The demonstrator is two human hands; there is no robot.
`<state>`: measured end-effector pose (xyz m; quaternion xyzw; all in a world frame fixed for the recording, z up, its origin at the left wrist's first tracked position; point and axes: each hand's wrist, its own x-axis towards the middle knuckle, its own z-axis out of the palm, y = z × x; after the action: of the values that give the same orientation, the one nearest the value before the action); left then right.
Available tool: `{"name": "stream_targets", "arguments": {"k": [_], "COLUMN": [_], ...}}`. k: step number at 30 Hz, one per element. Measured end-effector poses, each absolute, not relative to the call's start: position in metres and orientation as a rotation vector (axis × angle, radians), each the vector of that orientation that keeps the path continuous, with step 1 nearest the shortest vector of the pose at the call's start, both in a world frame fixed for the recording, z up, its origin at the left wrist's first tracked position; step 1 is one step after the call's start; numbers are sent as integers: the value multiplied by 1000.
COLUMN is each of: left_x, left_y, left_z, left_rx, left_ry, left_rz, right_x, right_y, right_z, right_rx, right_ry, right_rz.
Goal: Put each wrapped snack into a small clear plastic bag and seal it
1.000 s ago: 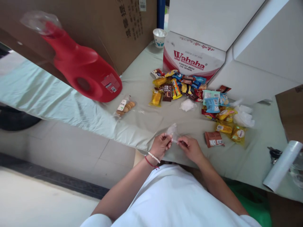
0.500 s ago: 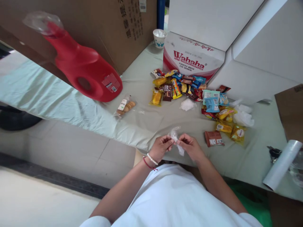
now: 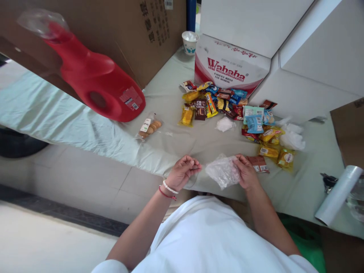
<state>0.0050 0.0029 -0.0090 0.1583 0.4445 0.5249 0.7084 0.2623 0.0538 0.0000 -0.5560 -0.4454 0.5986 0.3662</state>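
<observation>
They've parted! Right hand (image 3: 247, 173) alone now pinches the clear plastic (image 3: 224, 172), spread toward nine o'clock; left hand (image 3: 182, 172) off it, fingers bunched narrow.

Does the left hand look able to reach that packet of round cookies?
Probably yes: nothing tall seems to stand between the left hand and the cookie packet on the cloth. The crinkly plastic bag is in the right hand, on the other side.

The right hand (image 3: 247, 173) holds crumpled clear plastic (image 3: 223, 171), seemingly a bag, beside a brown packet (image 3: 260, 165).
</observation>
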Motion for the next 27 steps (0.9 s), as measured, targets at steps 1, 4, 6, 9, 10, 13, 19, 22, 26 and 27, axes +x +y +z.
{"name": "stream_targets", "arguments": {"k": [1, 4, 6, 9, 10, 13, 19, 22, 26, 27], "left_x": [6, 15, 24, 38, 43, 58, 75, 70, 64, 65], "left_y": [2, -3, -5, -1, 1, 10, 22, 22, 13, 10], "left_z": [-8, -4, -1, 7, 10, 18, 17, 12, 13, 15], "left_rx": [407, 640, 747, 821, 850, 940, 689, 589, 737, 827], "left_ry": [1035, 1110, 1121, 1282, 1316, 1227, 1091, 1074, 1079, 1083], "left_rz": [1193, 1206, 1170, 1221, 1223, 1124, 1147, 1175, 1096, 1070], "right_x": [262, 256, 251, 246, 246, 245, 245, 248, 246, 244], "right_y": [53, 48, 44, 41, 40, 38, 34, 35, 38, 38], "right_z": [1, 6, 9, 13, 14, 19, 25, 20, 17, 18], "right_rx": [-1445, -1424, -1393, -1376, -1376, -1360, -1241, -1283, -1365, -1387], "right_ry": [-1075, -920, -982, -1078, -1111, -1298, -1537, -1319, -1081, -1058], "right_rz": [1535, 1518, 1519, 1553, 1547, 1489, 1425, 1492, 1553, 1548]}}
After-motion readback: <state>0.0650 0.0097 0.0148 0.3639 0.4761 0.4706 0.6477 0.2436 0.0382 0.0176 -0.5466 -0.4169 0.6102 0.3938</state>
